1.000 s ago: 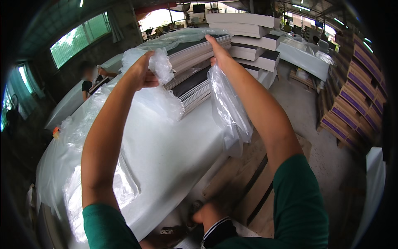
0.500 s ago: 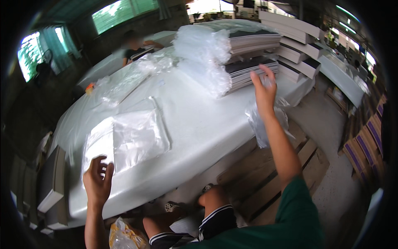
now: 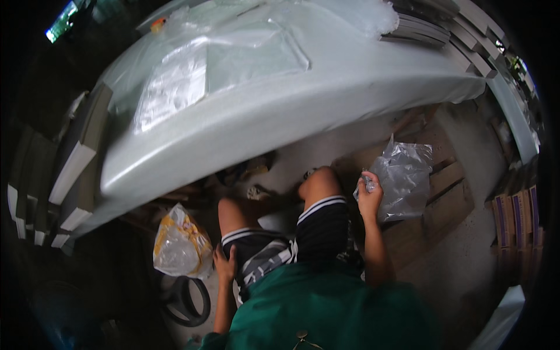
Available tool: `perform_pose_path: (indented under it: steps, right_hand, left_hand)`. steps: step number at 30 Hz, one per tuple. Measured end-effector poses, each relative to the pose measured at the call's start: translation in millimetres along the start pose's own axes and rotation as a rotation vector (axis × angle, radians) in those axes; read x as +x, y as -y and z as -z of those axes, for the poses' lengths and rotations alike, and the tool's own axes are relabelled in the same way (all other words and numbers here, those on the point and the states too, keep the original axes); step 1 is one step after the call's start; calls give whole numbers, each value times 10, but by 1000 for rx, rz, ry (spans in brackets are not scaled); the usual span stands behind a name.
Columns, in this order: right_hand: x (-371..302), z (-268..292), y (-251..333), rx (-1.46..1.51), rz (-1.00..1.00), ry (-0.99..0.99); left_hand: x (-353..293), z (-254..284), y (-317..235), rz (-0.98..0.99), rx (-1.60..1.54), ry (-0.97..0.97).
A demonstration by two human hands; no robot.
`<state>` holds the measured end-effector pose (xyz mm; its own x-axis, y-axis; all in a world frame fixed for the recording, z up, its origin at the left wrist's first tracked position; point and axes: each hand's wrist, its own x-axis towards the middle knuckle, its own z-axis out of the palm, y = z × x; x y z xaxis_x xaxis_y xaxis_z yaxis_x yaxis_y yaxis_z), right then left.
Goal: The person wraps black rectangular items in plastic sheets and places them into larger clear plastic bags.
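My right hand (image 3: pixel 370 197) is closed round the crumpled edge of a clear plastic bag (image 3: pixel 407 181), which spreads out to its right above the wooden pallet. My left hand (image 3: pixel 225 263) is low beside my left thigh, thumb and fingers apart, with nothing visible in it. Just left of that hand sits a clear bag with yellow print (image 3: pixel 182 245). On the covered table (image 3: pixel 350 87) lies a flat pile of clear plastic sleeves (image 3: pixel 175 81), away from both hands.
Stacked boards or thick books (image 3: pixel 417 29) stand at the table's far right. More thick slabs (image 3: pixel 81 146) lean at its left end. A wooden pallet (image 3: pixel 449 201) lies on the floor to the right. Cartons with purple stripes (image 3: pixel 516 216) are stacked beyond it.
My view has tilted down. My right hand has come down from beside the stack and now grips the clear bag. My left hand has moved from near the sleeves to my thigh.
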<state>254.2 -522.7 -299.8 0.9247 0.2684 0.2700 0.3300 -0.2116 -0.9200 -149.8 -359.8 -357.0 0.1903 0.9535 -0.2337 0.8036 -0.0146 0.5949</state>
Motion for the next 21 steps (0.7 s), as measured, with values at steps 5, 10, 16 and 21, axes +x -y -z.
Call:
perform_pose_path:
  steps: [5,10,16,21]
  right_hand:
    - [-497,173,-205,-480,-31,347]
    - [-769,-94,-243,-767,22,438]
    - [-584,-365,-207,-698,119,439]
    - [-355,-602,27,-543,258,494]
  left_hand:
    - [165,-239,-508,-2,-1,4]
    - [325,-174,-790,-38,156,9]
    - [701,-41,-861,53,185,197]
    - [1023,562,-938,-478,-190,-433]
